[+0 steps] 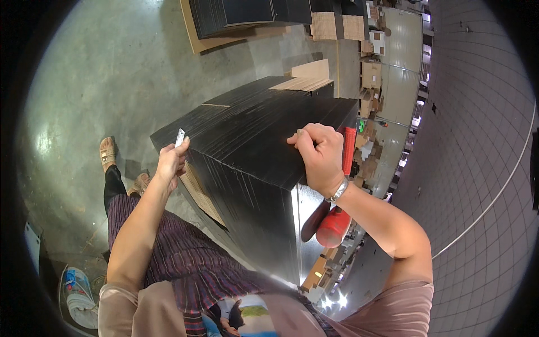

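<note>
My left hand (172,161) is closed on a small flat silver metal piece (179,137) with a hole in it, which sticks up past the thumb. It is held by the near left corner of a tall stack of black panels (247,126). My right hand (322,154) is curled into a fist over the right side of the stack. Whatever its fingers may hold is hidden. A silver watch (338,190) circles that wrist. Beside it show a red ribbed part (348,150) and a rounded red part (333,228), partly covered by my hand and forearm.
Pieces of cardboard (302,83) lie at the stack's far end. Another black stack (252,12) rests on cardboard farther off. Brown cartons (370,78) line the far right. A sandalled foot (107,151) and a sneaker (78,292) are on the concrete floor (112,73) at left.
</note>
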`<control>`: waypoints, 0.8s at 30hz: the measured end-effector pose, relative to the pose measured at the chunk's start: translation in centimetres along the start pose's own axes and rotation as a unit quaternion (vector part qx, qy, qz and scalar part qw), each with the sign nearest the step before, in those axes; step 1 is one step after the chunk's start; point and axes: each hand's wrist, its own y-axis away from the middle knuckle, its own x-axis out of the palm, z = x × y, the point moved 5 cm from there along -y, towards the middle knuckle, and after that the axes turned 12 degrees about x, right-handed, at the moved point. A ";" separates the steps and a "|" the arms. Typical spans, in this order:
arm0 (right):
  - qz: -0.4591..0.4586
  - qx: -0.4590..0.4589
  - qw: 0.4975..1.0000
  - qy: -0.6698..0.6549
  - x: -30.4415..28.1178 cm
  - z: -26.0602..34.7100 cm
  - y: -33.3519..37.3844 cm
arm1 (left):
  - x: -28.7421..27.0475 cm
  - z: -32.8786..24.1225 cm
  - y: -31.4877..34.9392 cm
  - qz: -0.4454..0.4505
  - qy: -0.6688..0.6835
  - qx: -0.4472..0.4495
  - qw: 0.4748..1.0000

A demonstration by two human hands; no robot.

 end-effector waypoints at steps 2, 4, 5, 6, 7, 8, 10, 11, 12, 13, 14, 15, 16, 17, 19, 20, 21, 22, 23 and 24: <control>0.002 -0.006 1.000 0.012 -0.1 0.0 0.1 | 0.1 0.2 -0.7 0.021 0.011 -0.022 0.999; 0.009 -0.014 0.999 0.031 -0.3 0.1 0.1 | 0.1 0.3 -1.0 0.034 0.025 -0.037 0.998; 0.014 -0.019 0.999 0.043 -0.4 0.2 0.0 | 0.0 0.6 -1.3 0.039 0.037 -0.043 0.998; 0.020 -0.025 0.998 0.055 -0.4 0.3 0.1 | -0.2 1.0 -1.6 0.044 0.049 -0.048 0.997; 0.024 -0.020 0.998 0.050 -0.5 0.2 0.1 | -0.2 1.1 -1.9 0.051 0.062 -0.053 0.995; 0.023 -0.024 0.998 0.050 -0.5 0.3 0.1 | -0.3 1.2 -2.0 0.060 0.062 -0.055 0.995; 0.023 -0.031 0.998 0.048 -0.6 0.7 0.2 | -0.6 1.3 -2.0 0.078 0.061 -0.060 0.993; 0.026 -0.031 0.998 0.048 -0.6 0.7 0.2 | -0.7 1.3 -2.0 0.083 0.057 -0.062 0.993; 0.029 -0.030 0.998 0.048 -0.6 0.7 0.2 | -0.8 1.2 -2.0 0.088 0.054 -0.065 0.993; 0.031 -0.028 0.998 0.048 -0.6 0.6 0.2 | -0.7 0.9 -2.0 0.095 0.050 -0.068 0.992; 0.031 -0.029 0.998 0.047 -0.6 0.6 0.2 | -0.8 0.7 -1.9 0.085 0.048 -0.066 0.993; 0.031 -0.030 0.998 0.045 -0.5 0.5 0.2 | -0.8 0.5 -1.7 0.075 0.045 -0.064 0.994; 0.030 -0.032 0.998 0.043 -0.5 0.5 0.1 | -0.9 0.4 -1.6 0.065 0.043 -0.061 0.995; 0.029 -0.035 0.998 0.043 -0.5 0.6 0.1 | -1.3 0.6 -1.8 0.044 0.004 -0.036 0.998; 0.027 -0.042 0.998 0.043 -0.5 0.7 0.0 | -1.1 -0.2 -1.4 0.045 -0.072 0.081 0.993; 0.029 -0.041 0.998 0.042 -0.5 0.7 0.0 | -0.7 -0.7 -0.8 0.046 -0.110 0.140 0.983; 0.031 -0.040 0.998 0.042 -0.6 0.7 0.1 | -0.1 -0.7 0.2 0.074 -0.118 0.171 0.975; 0.033 -0.039 0.998 0.040 -0.6 0.7 0.1 | 1.2 -1.7 2.1 0.099 -0.095 0.189 0.972; 0.033 -0.041 0.998 0.040 -0.6 0.6 0.1 | 1.7 -1.7 2.9 0.113 -0.160 0.214 0.957; 0.033 -0.043 0.998 0.040 -0.5 0.3 0.1 | 1.9 -1.8 3.3 0.126 -0.225 0.238 0.936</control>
